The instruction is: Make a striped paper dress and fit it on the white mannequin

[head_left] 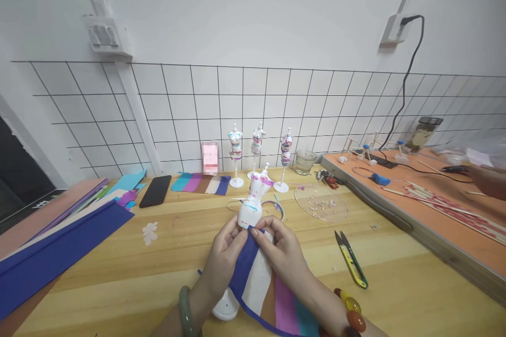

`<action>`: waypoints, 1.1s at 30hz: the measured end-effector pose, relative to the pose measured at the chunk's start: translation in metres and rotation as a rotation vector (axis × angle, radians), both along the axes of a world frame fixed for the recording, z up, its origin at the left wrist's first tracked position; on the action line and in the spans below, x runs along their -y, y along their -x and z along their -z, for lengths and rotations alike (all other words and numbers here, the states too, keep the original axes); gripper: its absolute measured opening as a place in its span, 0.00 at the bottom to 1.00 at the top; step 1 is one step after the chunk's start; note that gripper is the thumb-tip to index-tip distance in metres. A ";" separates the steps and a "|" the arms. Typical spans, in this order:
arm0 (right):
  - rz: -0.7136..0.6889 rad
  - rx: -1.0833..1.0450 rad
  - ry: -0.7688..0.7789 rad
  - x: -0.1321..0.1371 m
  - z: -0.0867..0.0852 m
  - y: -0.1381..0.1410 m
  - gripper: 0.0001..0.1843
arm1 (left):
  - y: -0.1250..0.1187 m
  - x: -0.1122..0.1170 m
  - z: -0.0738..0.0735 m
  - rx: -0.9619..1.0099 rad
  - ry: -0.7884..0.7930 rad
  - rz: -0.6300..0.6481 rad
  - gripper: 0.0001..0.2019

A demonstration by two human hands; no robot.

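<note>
A small white dress-form mannequin (252,210) with pink and blue paper bits on it leans between my hands. Its round white base (225,306) shows beneath my left wrist. Hanging below its lower edge is a striped crepe paper skirt (256,280) in blue, cream, brown, purple and teal. My left hand (219,257) is closed at the mannequin's lower left edge, by the skirt's top. With thumb and fingers, my right hand (285,254) pinches the skirt's top edge against the mannequin. A roll of tape (279,209) lies just behind.
Three decorated mannequins (235,155) stand at the back beside a glass jar (305,162). Thread snips (351,260) and a clear disc with small gems (321,201) lie right. Paper sheets (67,253) and a phone (155,191) lie left. Another person's hand (488,181) is over the orange table (443,200).
</note>
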State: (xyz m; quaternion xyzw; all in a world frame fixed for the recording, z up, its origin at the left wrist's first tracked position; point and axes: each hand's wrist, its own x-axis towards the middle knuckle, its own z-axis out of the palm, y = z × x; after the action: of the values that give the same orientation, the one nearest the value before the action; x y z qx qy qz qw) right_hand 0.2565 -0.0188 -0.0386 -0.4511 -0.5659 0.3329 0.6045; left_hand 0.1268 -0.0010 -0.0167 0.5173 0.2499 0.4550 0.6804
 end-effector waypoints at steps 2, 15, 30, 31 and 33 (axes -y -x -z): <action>-0.014 -0.018 -0.002 0.000 -0.001 0.000 0.05 | 0.000 0.000 0.001 0.018 0.011 0.003 0.15; -0.043 -0.038 0.017 0.001 0.000 -0.001 0.05 | 0.002 -0.001 0.002 0.032 0.033 0.028 0.16; -0.051 -0.074 -0.002 0.000 -0.001 0.002 0.08 | -0.002 -0.001 0.003 0.037 0.008 0.001 0.11; -0.050 -0.073 0.001 0.000 -0.001 0.003 0.08 | -0.003 -0.001 0.003 0.028 0.009 -0.012 0.11; -0.046 -0.066 0.004 0.001 -0.001 0.003 0.08 | -0.004 -0.001 0.002 0.014 0.023 -0.034 0.10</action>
State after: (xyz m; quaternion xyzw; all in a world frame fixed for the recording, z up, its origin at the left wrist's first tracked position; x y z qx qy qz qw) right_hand 0.2530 -0.0195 -0.0372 -0.4279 -0.5553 0.3626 0.6141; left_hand 0.1307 -0.0004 -0.0192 0.5019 0.2592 0.4672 0.6801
